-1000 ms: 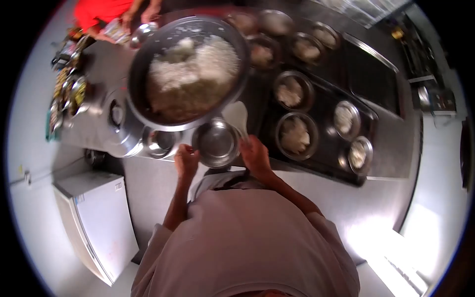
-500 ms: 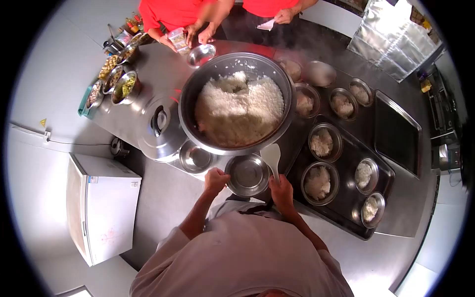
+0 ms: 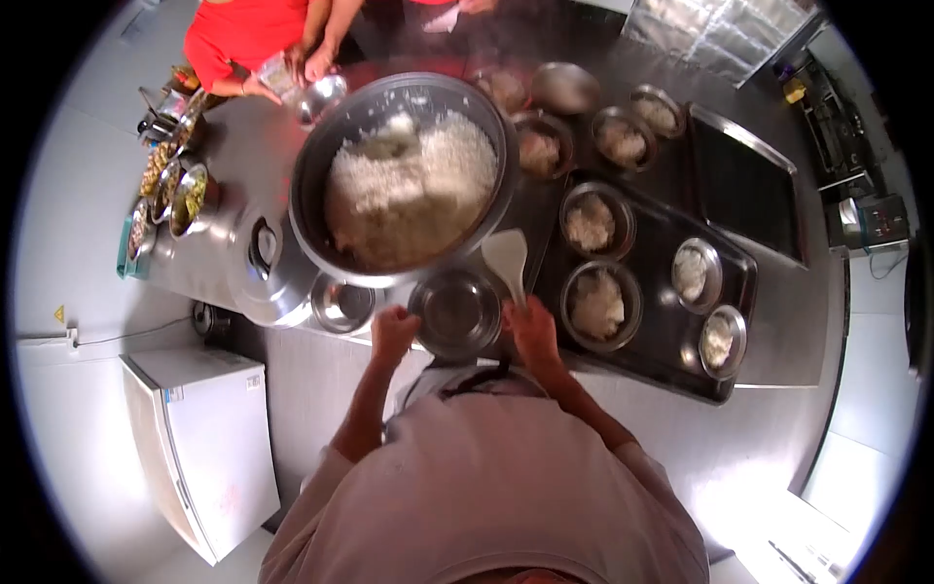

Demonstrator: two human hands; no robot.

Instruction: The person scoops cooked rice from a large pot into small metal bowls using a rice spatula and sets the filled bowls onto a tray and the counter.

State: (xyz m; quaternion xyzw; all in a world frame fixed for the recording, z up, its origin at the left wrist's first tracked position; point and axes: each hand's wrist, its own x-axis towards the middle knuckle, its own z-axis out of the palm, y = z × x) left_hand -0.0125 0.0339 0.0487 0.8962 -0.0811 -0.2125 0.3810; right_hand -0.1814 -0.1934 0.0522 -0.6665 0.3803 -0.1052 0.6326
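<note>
My left hand [image 3: 394,331] is closed at the left rim of a metal bowl [image 3: 457,316], which has no food in it. My right hand [image 3: 532,333] grips the handle of a white rice paddle [image 3: 505,257] beside the bowl's right rim. The paddle's blade points up and away from me, just off the edge of a large pot [image 3: 304,209]. Cooked rice [image 3: 413,185] fills much of that pot, with a hollow scooped at its far side. A second metal bowl [image 3: 342,304] stands to the left of my left hand.
Bowls of rice [image 3: 597,304] stand on a dark tray [image 3: 671,365] at right, with more behind it. A pot lid [image 3: 263,282] lies left of the pot. Bowls of chopped food [image 3: 195,200] line the far left. Across the table, a person in red [image 3: 248,39] handles a metal bowl.
The whole view has shifted, so the table's things appear further left and higher. My hands keep about the same places at the bowl and the paddle.
</note>
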